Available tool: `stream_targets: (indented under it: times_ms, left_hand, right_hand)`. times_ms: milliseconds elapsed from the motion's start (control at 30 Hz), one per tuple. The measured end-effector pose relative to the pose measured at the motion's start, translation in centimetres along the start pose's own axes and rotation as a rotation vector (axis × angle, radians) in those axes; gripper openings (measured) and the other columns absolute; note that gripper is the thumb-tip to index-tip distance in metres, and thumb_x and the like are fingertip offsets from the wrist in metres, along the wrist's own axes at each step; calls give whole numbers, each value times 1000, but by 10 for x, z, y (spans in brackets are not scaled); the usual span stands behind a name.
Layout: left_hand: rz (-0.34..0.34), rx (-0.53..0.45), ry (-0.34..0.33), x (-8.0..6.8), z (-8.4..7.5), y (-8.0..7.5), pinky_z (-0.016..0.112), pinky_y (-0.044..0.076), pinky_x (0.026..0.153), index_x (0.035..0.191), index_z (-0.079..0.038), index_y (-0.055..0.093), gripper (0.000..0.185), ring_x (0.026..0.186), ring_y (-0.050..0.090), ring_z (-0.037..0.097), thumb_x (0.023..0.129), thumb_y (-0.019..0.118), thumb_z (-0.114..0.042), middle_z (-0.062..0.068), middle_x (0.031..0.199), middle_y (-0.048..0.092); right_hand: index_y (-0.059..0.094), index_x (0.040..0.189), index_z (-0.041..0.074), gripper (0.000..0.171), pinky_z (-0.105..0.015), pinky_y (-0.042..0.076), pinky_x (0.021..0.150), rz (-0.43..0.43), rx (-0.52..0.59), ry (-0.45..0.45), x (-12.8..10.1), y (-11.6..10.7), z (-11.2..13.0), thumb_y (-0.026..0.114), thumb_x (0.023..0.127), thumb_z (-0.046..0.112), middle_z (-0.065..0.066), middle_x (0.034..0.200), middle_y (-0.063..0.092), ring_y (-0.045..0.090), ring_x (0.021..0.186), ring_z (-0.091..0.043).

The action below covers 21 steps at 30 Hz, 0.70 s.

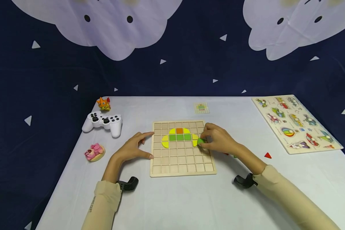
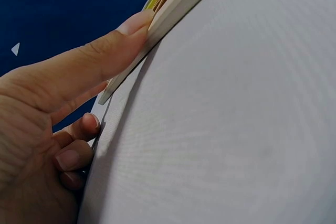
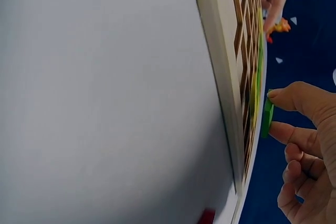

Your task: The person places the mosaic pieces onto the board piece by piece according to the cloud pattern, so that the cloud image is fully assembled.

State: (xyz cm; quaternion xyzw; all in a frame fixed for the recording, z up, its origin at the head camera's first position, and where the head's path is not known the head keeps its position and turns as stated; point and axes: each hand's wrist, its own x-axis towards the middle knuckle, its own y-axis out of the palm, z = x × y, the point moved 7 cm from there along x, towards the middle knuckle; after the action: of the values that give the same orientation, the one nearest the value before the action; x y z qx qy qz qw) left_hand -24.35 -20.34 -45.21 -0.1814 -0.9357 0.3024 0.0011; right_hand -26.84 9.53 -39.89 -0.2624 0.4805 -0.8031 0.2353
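A wooden grid board (image 1: 187, 159) lies on the table, with yellow rounded pieces (image 1: 165, 141), green squares (image 1: 180, 137) and an orange square (image 1: 179, 131) set in its upper rows. My left hand (image 1: 130, 147) is spread along the board's left side, thumb and index finger touching its edge. Between the thumb and index finger of my right hand (image 1: 219, 139) is a green tile (image 3: 268, 113), pinched by its edges. That tile hovers close over the board's right part, beside a yellow piece. The right hand's other fingers are curled in.
Behind the board lies a small pattern card (image 1: 201, 108). A picture puzzle board (image 1: 299, 124) is at the right; a red triangle (image 1: 268, 155) lies nearer. On the left are a white game controller (image 1: 103, 121), an orange figurine (image 1: 104, 104) and a pink figurine (image 1: 94, 152).
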Motion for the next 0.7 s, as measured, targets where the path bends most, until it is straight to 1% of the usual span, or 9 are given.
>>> stream_targets:
  times_ms: [233, 400, 567, 700]
  left_hand:
    - [-1, -2, 1, 0, 0, 0, 39, 31, 82, 148, -18, 48, 95, 93, 38, 22, 65, 93, -25, 7, 96, 39]
    - [2, 3, -4, 1, 0, 0, 39, 31, 83, 148, -18, 48, 96, 93, 38, 22, 64, 94, -25, 6, 95, 39]
    - [5, 8, -8, 1, 0, 0, 39, 31, 83, 148, -18, 48, 96, 94, 38, 22, 64, 94, -24, 6, 96, 39]
    - [4, 11, -8, 1, -1, 0, 39, 31, 82, 148, -18, 48, 95, 93, 38, 22, 64, 94, -25, 6, 96, 39]
  right_hand:
    - [78, 90, 7, 20, -33, 48, 74, 32, 8, -24, 13, 9, 16, 82, 78, 23, 3, 87, 53, 49, 81, -11]
    - [78, 88, 7, 20, -30, 45, 71, 40, 2, -58, 22, 16, 29, 83, 77, 23, 1, 86, 54, 47, 78, -11]
    - [78, 87, 7, 20, -27, 42, 69, 48, -39, -98, 33, 23, 40, 83, 78, 24, 0, 83, 52, 43, 75, -11]
    - [79, 88, 8, 21, -24, 41, 66, 47, -56, -124, 41, 29, 48, 83, 78, 25, 1, 81, 50, 43, 73, -10]
